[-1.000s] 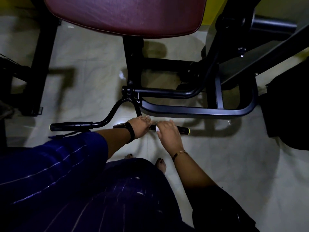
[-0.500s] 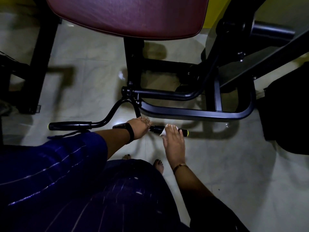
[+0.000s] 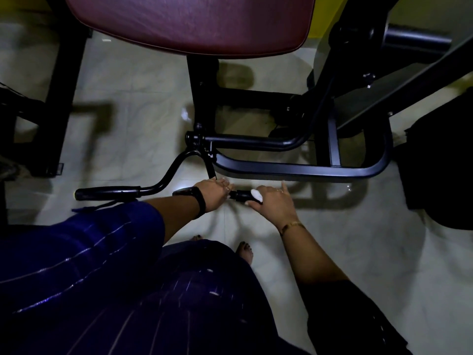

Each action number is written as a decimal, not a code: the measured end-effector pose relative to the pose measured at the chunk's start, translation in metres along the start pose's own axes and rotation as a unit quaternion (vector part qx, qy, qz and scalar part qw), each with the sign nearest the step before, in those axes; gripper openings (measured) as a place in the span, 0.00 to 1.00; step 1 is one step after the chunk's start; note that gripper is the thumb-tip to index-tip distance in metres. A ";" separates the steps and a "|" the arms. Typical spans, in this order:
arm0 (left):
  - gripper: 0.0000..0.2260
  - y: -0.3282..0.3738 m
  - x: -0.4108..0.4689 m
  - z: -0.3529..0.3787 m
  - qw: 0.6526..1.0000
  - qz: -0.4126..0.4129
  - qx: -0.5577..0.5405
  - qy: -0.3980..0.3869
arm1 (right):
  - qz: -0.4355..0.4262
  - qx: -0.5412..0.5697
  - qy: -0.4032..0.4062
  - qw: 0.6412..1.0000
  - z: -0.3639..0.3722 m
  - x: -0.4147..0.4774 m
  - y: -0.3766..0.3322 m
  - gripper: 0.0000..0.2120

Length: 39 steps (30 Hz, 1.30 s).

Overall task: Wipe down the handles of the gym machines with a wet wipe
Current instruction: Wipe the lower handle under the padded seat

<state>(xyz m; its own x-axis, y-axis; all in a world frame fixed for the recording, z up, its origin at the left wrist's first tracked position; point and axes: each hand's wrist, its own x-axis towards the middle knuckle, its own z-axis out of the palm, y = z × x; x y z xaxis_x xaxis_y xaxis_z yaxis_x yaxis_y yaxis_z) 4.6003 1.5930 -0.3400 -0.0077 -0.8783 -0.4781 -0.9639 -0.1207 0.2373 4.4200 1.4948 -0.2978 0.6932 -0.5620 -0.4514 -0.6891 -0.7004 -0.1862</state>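
I was mid-wipe on the short black rubber grip (image 3: 240, 196). My right hand (image 3: 273, 202) wrapped its fingers round it, pressing the crumpled white wet wipe (image 3: 256, 195) against the rubber, while my left hand (image 3: 213, 192) clasped the curved black steel bar (image 3: 174, 165) just beside. Next, I judged, came the long matte left grip (image 3: 107, 192).

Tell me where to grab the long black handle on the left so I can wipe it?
Grab the thick padded grip, coming down from above and curling your fingers round it. It lies level and sticks out freely. The thin curved bar beside it would likely be harder to hold.
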 end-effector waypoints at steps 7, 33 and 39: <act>0.19 -0.003 -0.001 0.003 1.000 0.003 0.000 -0.004 | 0.062 -0.042 0.126 0.989 0.057 -0.040 -0.025 0.33; 0.21 0.000 -0.001 0.001 1.000 -0.007 0.006 -0.002 | -0.028 -0.040 0.120 0.992 0.060 -0.029 -0.036 0.32; 0.20 0.002 -0.002 0.001 1.000 -0.007 0.000 -0.006 | 0.021 -0.006 0.133 0.991 0.033 -0.005 -0.014 0.36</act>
<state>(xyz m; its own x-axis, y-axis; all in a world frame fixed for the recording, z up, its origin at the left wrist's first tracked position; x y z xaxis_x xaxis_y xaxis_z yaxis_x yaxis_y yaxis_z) 4.5980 1.5951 -0.3397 0.0025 -0.8712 -0.4908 -0.9642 -0.1322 0.2299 4.4194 1.5223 -0.3220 0.6965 -0.6854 -0.2126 -0.7168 -0.6786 -0.1604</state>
